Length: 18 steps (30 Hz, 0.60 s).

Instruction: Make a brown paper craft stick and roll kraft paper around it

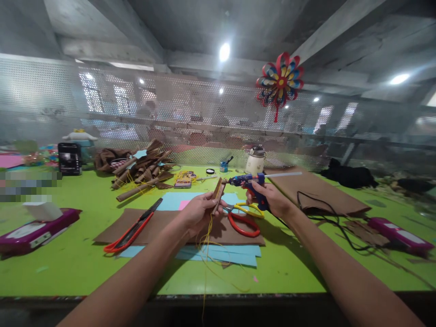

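My left hand (201,210) pinches a narrow folded strip of brown paper (218,195), held up at a slant. Yellow thread (207,240) trails down from it past the table edge. Wrapped in my right hand (269,197) is a blue hot glue gun (250,179), a clear glue stick poking out of its back. The gun's nozzle meets or nearly meets the top of the strip; I cannot tell if they touch. Beneath my hands lie scissors with red and yellow handles (243,223), on a brown paper sheet (163,227) over light blue paper (225,255).
A red-edged cutter (131,234) lies left of my left hand. Rolled brown paper pieces (143,175) are heaped behind it. A jar (255,160), a small blue pot (224,166) and folded brown paper (320,190) stand farther back. A black cable (335,222) runs to a purple power strip (400,235).
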Motion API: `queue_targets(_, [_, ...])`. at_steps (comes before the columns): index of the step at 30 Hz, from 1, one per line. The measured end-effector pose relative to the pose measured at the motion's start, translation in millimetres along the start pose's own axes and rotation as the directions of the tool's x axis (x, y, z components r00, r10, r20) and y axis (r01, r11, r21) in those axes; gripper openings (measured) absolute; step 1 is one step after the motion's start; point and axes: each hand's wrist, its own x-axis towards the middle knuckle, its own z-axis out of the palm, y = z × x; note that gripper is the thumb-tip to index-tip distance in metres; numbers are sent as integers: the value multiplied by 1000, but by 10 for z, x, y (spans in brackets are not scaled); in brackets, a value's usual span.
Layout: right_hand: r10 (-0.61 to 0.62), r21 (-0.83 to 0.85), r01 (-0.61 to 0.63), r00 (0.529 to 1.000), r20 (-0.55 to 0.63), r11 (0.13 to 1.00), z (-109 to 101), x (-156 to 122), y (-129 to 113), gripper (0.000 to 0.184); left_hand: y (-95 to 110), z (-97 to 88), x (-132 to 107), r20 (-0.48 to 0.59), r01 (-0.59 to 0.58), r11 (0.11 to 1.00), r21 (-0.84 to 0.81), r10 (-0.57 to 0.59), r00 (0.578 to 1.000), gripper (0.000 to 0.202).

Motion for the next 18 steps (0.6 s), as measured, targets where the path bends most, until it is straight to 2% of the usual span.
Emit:
queue_targets(5, [0,-11,0,1000,18,1000,17,-13,-20,34,19,-3,-6,-6,-17,1000,-26,17,1000,11])
queue_targets(11, [-23,-144,27,999,35,989,37,-34,-39,38,51,19,-26,-30,-21,999,-26,21,999,12])
queue_targets(18, [-39,-166,53,995,91,985,35,-50,-54,35,66,13,-10,-33,-25,999,-43,24,999,13])
